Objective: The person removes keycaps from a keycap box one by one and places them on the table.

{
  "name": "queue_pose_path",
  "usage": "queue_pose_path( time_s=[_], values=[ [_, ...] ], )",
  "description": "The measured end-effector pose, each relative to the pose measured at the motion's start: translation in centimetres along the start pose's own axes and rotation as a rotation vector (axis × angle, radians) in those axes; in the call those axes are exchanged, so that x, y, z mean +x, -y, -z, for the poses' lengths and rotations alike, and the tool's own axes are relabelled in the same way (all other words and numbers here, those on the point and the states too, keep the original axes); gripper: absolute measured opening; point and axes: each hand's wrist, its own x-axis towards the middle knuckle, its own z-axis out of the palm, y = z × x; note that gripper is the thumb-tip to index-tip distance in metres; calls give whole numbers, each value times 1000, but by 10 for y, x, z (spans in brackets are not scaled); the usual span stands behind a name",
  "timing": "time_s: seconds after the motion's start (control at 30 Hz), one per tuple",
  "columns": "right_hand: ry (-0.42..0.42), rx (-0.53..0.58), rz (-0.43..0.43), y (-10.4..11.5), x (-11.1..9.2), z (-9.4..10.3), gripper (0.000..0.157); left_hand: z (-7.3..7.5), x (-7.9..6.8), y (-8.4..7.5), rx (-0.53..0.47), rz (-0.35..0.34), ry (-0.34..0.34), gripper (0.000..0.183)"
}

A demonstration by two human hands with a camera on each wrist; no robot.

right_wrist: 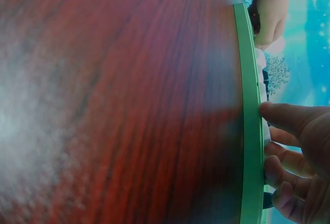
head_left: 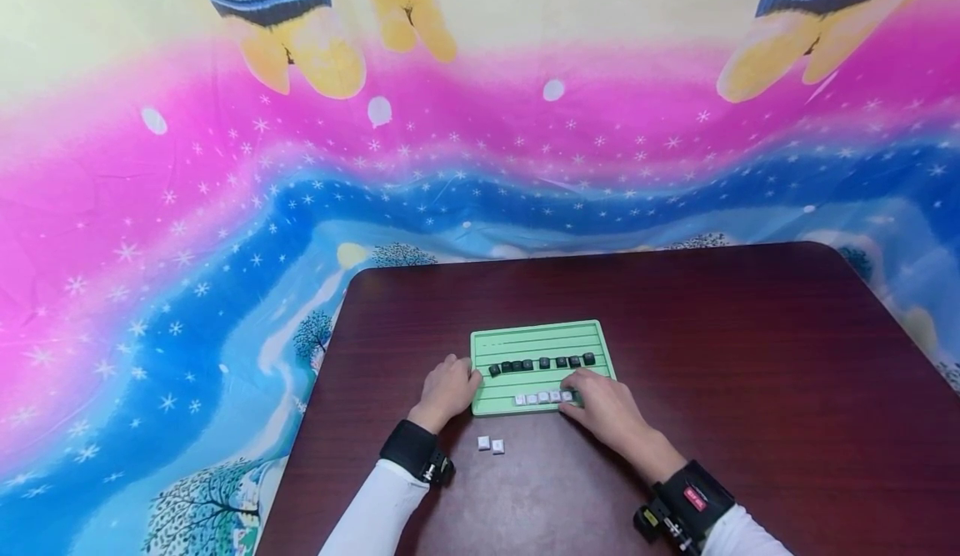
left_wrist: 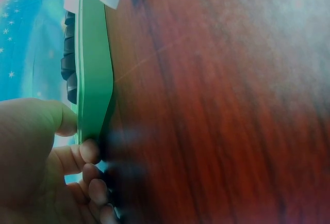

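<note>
A light green grooved tray lies on the table, its left edge near the front corner pinched between thumb and fingers of my left hand. Across its middle runs a row of several black keycaps. Several white keycaps form a shorter row near the front rim. My right hand pinches the white keycap at that row's right end, thumb close to the front rim and the other fingers bent over the tray. In the left wrist view my left thumb presses the tray's edge.
Two loose white keycaps lie on the dark wooden table in front of the tray, between my forearms. A colourful printed cloth hangs behind the table's far edge. Both wrists wear black camera straps.
</note>
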Motion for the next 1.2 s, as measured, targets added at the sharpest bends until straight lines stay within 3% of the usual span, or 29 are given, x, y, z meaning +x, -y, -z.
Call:
queue_pose_path(
  time_s=[1.2],
  values=[
    [72, -2, -30, 2, 5, 3, 9, 1, 0, -1, 5, 1, 9, 35]
  ],
)
